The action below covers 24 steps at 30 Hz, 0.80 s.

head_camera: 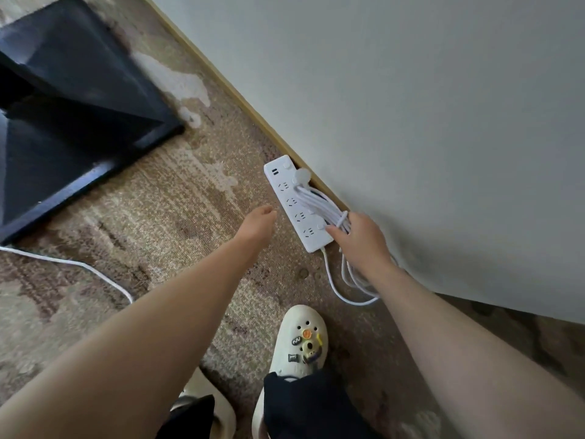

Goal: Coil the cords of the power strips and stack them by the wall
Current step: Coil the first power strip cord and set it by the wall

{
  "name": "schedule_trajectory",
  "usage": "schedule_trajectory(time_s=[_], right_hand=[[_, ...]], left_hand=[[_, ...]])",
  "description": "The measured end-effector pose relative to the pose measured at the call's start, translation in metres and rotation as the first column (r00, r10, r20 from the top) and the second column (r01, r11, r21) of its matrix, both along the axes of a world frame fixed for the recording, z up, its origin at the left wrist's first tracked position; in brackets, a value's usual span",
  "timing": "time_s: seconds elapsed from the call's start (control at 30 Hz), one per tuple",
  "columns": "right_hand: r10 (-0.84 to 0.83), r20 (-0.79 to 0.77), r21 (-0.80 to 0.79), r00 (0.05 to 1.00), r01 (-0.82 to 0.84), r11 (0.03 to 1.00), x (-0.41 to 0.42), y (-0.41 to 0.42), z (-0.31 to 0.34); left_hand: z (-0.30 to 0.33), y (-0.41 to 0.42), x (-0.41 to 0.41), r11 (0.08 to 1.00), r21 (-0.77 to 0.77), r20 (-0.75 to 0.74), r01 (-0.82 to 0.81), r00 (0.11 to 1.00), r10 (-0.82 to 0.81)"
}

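At far left a loose white cord (79,264) trails across the carpet (177,198) beside a dark stand base (72,99), and the left hand (258,224) hovers just beside the power strip (296,201), its fingers relaxed and holding nothing. The power strip lies flat on the carpet against the wall (427,122), its plug (302,176) and coiled cord (319,204) resting on top, while the right hand (361,237) has its fingers clamped on the coil. To finish well, the coil probably should be pressed snugly onto the strip, with the slack loop (351,289) tucked in so the next strip stacks flat.
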State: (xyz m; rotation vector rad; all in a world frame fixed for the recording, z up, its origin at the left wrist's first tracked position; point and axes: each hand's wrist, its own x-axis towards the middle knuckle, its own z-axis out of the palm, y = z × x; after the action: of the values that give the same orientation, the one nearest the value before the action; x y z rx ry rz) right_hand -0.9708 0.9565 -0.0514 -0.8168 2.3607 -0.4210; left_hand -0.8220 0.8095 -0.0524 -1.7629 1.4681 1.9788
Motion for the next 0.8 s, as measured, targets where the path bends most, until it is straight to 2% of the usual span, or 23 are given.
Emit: schedule_trajectory(time_s=[0.07, 0.13, 0.27, 0.43, 0.5, 0.63, 0.73, 0.8], right_hand=[[-0.025, 0.011, -0.035, 1.000, 0.025, 0.999, -0.003, -0.005, -0.014], [-0.033, 0.016, -0.050, 0.999, 0.034, 0.998, -0.003, -0.008, -0.027], [-0.024, 0.011, -0.075, 1.000, 0.025, 0.997, -0.006, -0.008, -0.044], [-0.045, -0.065, -0.142, 0.997, 0.035, 0.989, -0.017, -0.007, -0.053], [-0.028, -0.082, -0.136, 0.996, 0.017, 0.991, -0.019, -0.007, -0.056], [0.038, -0.171, -0.141, 0.985, -0.062, 0.988, -0.015, -0.012, -0.062], [0.125, -0.216, -0.183, 0.968, -0.166, 0.969, 0.000, -0.031, -0.064], [0.198, -0.259, -0.196, 0.946, -0.252, 0.948, 0.011, -0.051, -0.067]], left_hand=[[-0.019, 0.010, -0.006, 0.994, 0.102, -0.023, -0.044, 0.999, 0.047], [-0.035, 0.017, -0.018, 0.964, 0.218, -0.074, -0.154, 0.982, 0.173], [-0.058, 0.018, -0.040, 0.827, 0.434, -0.125, -0.358, 0.885, 0.449], [-0.068, 0.026, -0.070, 0.730, 0.551, -0.141, -0.405, 0.817, 0.559], [-0.074, 0.020, -0.069, 0.734, 0.530, -0.107, -0.425, 0.825, 0.554], [-0.084, -0.001, -0.045, 0.859, 0.405, -0.086, -0.312, 0.923, 0.375], [-0.079, -0.019, -0.029, 0.969, 0.179, -0.082, -0.173, 0.978, 0.190], [-0.079, -0.031, -0.018, 0.993, 0.043, -0.053, -0.109, 0.992, 0.112]])
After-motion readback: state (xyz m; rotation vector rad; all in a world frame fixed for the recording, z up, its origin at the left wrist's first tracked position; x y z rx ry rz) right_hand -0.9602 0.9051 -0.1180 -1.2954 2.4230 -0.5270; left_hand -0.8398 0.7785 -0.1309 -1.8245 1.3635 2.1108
